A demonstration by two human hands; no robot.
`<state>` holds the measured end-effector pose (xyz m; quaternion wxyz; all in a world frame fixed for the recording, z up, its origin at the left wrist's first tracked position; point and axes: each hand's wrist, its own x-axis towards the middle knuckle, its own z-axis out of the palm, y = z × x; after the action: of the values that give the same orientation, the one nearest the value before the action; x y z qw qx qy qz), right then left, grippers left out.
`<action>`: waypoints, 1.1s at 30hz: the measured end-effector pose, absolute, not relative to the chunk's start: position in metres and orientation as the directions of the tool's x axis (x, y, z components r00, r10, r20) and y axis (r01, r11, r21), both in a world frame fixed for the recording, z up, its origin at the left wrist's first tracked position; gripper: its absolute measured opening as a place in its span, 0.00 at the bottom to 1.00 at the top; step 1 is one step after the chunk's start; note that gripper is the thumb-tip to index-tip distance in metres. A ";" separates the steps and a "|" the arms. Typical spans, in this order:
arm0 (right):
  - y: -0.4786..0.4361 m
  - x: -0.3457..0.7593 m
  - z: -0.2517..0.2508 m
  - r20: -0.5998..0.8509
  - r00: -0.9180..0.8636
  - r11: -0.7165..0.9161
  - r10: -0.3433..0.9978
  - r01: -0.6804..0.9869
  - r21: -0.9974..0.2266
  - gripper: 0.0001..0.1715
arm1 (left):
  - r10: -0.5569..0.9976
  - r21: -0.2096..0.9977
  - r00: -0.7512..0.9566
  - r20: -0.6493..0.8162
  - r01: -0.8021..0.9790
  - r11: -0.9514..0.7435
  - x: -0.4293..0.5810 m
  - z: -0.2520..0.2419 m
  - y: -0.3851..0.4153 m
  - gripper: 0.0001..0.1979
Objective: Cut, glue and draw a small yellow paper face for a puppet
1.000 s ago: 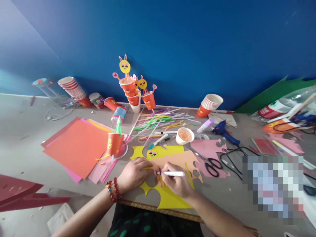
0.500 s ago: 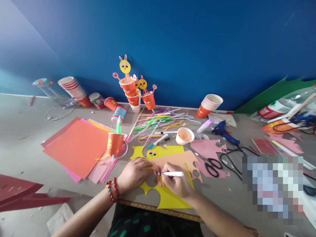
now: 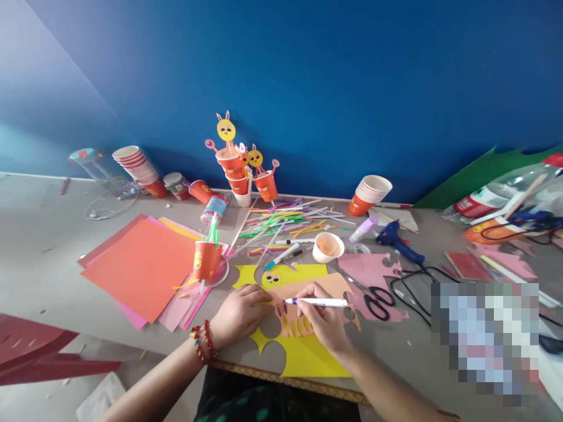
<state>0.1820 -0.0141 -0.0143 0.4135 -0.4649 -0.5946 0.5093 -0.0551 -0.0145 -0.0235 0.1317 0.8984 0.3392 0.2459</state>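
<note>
My right hand (image 3: 323, 316) grips a white marker (image 3: 319, 302) with a purple tip, held level just above a peach paper cut-out (image 3: 310, 299). My left hand (image 3: 240, 312), fingers curled, presses the left edge of that peach paper down. Both papers lie on a yellow sheet (image 3: 303, 357) with round holes cut in it. A small yellow face disc (image 3: 271, 277) sits just beyond my left hand. Red beaded bracelets circle my left wrist.
An orange cup (image 3: 206, 259) holding straws stands by stacked orange and pink sheets (image 3: 141, 266). Loose straws (image 3: 285, 220), a white bowl (image 3: 328, 247), scissors (image 3: 376, 299), a blue glue gun (image 3: 398, 240), cup stacks (image 3: 372, 191) and bunny cup figures (image 3: 237, 167) lie beyond. A blue wall is behind.
My right hand has lifted the marker off the peach paper and swung it level, tip pointing left. The camera has tilted slightly; my left hand stays put.
</note>
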 end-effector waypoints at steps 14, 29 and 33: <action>-0.040 0.208 0.036 0.115 -0.229 0.134 0.967 0.068 -0.989 0.12 | 0.867 0.728 0.467 0.172 0.532 -0.431 -0.038 0.024 -0.030 0.12; -0.063 0.196 0.036 0.136 -0.254 0.178 0.958 0.150 -0.972 0.12 | 0.797 0.660 0.591 0.119 0.553 -0.509 0.006 0.028 -0.039 0.25; -0.064 0.194 0.029 0.194 -0.269 0.242 0.944 0.161 -0.957 0.11 | 0.785 0.697 0.599 0.156 0.497 -0.517 0.011 0.032 -0.045 0.30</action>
<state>0.1941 -0.0641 0.0292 0.4350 -0.4200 -0.6572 0.4499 0.0110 -0.0449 0.0319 0.3088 0.8391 0.3821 0.2335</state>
